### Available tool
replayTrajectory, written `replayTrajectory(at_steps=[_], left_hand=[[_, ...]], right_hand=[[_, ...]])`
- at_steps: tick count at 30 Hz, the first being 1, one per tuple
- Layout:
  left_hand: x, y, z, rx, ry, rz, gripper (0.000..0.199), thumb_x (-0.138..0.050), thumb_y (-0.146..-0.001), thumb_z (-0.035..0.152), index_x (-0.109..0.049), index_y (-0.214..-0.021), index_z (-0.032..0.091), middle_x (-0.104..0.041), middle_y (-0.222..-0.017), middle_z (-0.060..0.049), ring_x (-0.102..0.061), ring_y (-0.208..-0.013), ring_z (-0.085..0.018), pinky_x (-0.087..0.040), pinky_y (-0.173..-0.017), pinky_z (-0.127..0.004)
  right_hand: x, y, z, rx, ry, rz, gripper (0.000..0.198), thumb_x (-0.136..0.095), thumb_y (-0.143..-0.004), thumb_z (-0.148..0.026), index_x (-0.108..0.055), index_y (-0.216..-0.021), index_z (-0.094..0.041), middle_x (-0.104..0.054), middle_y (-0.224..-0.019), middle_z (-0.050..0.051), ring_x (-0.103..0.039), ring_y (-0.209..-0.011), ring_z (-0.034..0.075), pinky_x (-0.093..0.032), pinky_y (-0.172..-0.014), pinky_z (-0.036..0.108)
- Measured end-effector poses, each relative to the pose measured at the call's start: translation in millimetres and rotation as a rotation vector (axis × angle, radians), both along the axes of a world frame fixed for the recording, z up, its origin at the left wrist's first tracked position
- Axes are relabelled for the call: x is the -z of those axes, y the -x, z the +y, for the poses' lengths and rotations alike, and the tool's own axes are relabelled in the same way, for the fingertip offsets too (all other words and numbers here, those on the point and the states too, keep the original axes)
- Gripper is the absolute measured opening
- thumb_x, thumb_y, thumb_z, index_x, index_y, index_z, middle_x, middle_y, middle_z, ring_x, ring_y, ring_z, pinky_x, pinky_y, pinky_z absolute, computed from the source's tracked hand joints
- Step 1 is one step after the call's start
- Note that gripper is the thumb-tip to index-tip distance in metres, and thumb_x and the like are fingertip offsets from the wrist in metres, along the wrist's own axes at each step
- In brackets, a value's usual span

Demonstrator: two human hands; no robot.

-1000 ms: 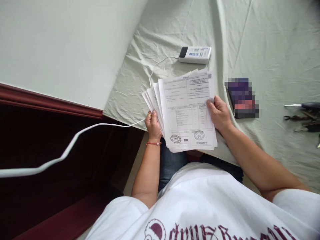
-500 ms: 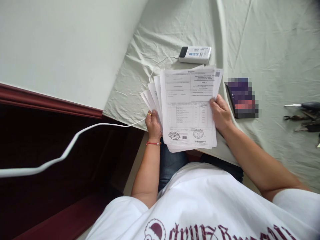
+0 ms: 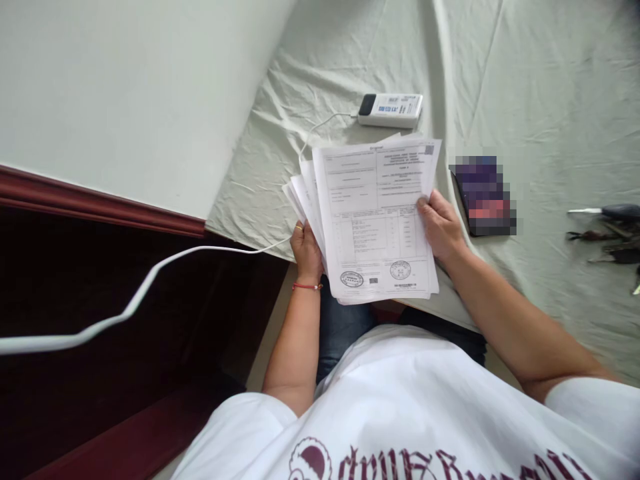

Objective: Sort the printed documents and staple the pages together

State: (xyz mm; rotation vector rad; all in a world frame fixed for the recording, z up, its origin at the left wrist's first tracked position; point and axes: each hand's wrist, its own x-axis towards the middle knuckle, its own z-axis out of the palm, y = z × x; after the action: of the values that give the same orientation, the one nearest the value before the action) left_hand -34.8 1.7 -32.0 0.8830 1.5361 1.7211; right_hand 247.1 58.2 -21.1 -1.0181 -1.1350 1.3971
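Observation:
Several printed paper sheets (image 3: 373, 220) are held above my lap at the table's near edge, fanned out toward the left. The top sheet carries a printed table and two oval stamps near its bottom. My left hand (image 3: 306, 252) grips the fanned sheets at their left side, with its thumb up and a ring on one finger. My right hand (image 3: 443, 225) pinches the right edge of the stack, thumb on the top sheet and fingers behind it. Part of the left hand's fingers is hidden by the paper.
Beyond the papers a white power bank (image 3: 391, 110) lies on the pale green cloth (image 3: 360, 53), and a white cable (image 3: 165, 263) runs from it to the left. A dark, blurred-out flat object (image 3: 483, 197) lies right of my right hand. Keys (image 3: 617, 233) lie farther right.
The top sheet has tilted slightly, its upper end shifting left and its lower end right. Its top edge now sits a little lower. Both hands keep hold in nearly the same place.

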Motion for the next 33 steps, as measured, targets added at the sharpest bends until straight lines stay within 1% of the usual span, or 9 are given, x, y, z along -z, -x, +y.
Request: replayTrajectory(at_steps=[3, 6, 9, 12, 16, 19, 23, 27, 33], left_hand=[[0.8, 0.2, 0.0, -0.047, -0.014, 0.002, 0.046, -0.077, -0.091, 0.067, -0.073, -0.093, 0.021, -0.073, -0.088, -0.001, -0.069, -0.084, -0.018, -0.054, -0.082, -0.032], [-0.1, 0.0, 0.6, -0.054, -0.010, 0.030, 0.049, -0.079, -0.089, 0.068, -0.070, -0.087, 0.019, -0.068, -0.080, 0.001, -0.066, -0.078, -0.016, -0.052, -0.077, -0.030], [-0.7, -0.3, 2.2, -0.042, -0.043, 0.033, 0.050, -0.083, -0.085, 0.068, -0.068, -0.086, 0.020, -0.067, -0.081, 0.002, -0.066, -0.080, -0.016, -0.054, -0.081, -0.030], [-0.7, -0.6, 3.3, -0.045, -0.064, 0.038, 0.051, -0.085, -0.082, 0.068, -0.067, -0.088, 0.021, -0.067, -0.082, 0.002, -0.067, -0.083, -0.016, -0.054, -0.085, -0.030], [-1.2, -0.6, 2.9, -0.036, -0.035, 0.027, 0.053, -0.079, -0.085, 0.072, -0.069, -0.095, 0.021, -0.071, -0.091, -0.001, -0.070, -0.090, -0.019, -0.056, -0.090, -0.033], [-2.0, -0.4, 2.2, -0.041, -0.019, 0.025, 0.054, -0.077, -0.087, 0.074, -0.070, -0.098, 0.022, -0.073, -0.097, -0.004, -0.072, -0.097, -0.021, -0.057, -0.093, -0.036], [-3.2, -0.2, 1.5, -0.068, -0.013, -0.033, 0.053, -0.082, -0.083, 0.072, -0.071, -0.094, 0.022, -0.073, -0.096, -0.003, -0.072, -0.094, -0.021, -0.058, -0.093, -0.036], [-2.4, 0.1, 2.0, -0.069, -0.025, -0.047, 0.051, -0.086, -0.080, 0.069, -0.069, -0.086, 0.021, -0.070, -0.085, 0.000, -0.069, -0.084, -0.017, -0.057, -0.087, -0.032], [1.2, 0.5, 4.3, -0.093, -0.049, 0.000, 0.055, -0.085, -0.079, 0.071, -0.066, -0.079, 0.020, -0.063, -0.076, 0.003, -0.064, -0.077, -0.015, -0.053, -0.079, -0.029]], right_hand=[[1.2, -0.1, 0.5, 0.004, -0.013, -0.028, 0.045, -0.071, -0.096, -0.072, -0.071, -0.116, -0.032, -0.077, -0.118, 0.004, -0.073, -0.117, 0.028, -0.061, -0.104, 0.048], [4.2, -0.2, 1.7, 0.028, -0.043, -0.084, 0.044, -0.069, -0.096, -0.073, -0.069, -0.110, -0.031, -0.076, -0.112, 0.003, -0.072, -0.111, 0.027, -0.061, -0.101, 0.046], [7.6, 0.0, 2.2, 0.061, -0.048, -0.141, 0.042, -0.068, -0.098, -0.071, -0.064, -0.102, -0.029, -0.072, -0.100, 0.002, -0.071, -0.100, 0.024, -0.061, -0.094, 0.044], [10.3, 0.7, 1.9, 0.068, -0.041, -0.154, 0.039, -0.068, -0.099, -0.067, -0.061, -0.101, -0.029, -0.068, -0.093, 0.001, -0.069, -0.093, 0.023, -0.062, -0.087, 0.042], [11.4, 1.5, 1.3, 0.074, -0.078, -0.181, 0.038, -0.068, -0.099, -0.067, -0.064, -0.108, -0.030, -0.072, -0.100, 0.003, -0.070, -0.105, 0.028, -0.062, -0.094, 0.047], [10.8, 1.6, 1.2, 0.123, -0.090, -0.176, 0.042, -0.067, -0.098, -0.070, -0.065, -0.110, -0.030, -0.075, -0.110, 0.004, -0.070, -0.112, 0.030, -0.061, -0.103, 0.052], [8.8, 1.7, 1.5, 0.148, -0.072, -0.159, 0.045, -0.068, -0.096, -0.073, -0.065, -0.108, -0.029, -0.076, -0.114, 0.004, -0.071, -0.115, 0.029, -0.059, -0.110, 0.055], [5.1, 2.7, 1.9, 0.094, -0.076, -0.146, 0.045, -0.067, -0.097, -0.072, -0.066, -0.113, -0.030, -0.077, -0.115, 0.005, -0.071, -0.117, 0.029, -0.061, -0.106, 0.051], [4.0, 2.0, 1.4, 0.037, -0.079, -0.165, 0.040, -0.068, -0.098, -0.067, -0.068, -0.114, -0.030, -0.077, -0.108, 0.005, -0.072, -0.113, 0.030, -0.062, -0.100, 0.050]])
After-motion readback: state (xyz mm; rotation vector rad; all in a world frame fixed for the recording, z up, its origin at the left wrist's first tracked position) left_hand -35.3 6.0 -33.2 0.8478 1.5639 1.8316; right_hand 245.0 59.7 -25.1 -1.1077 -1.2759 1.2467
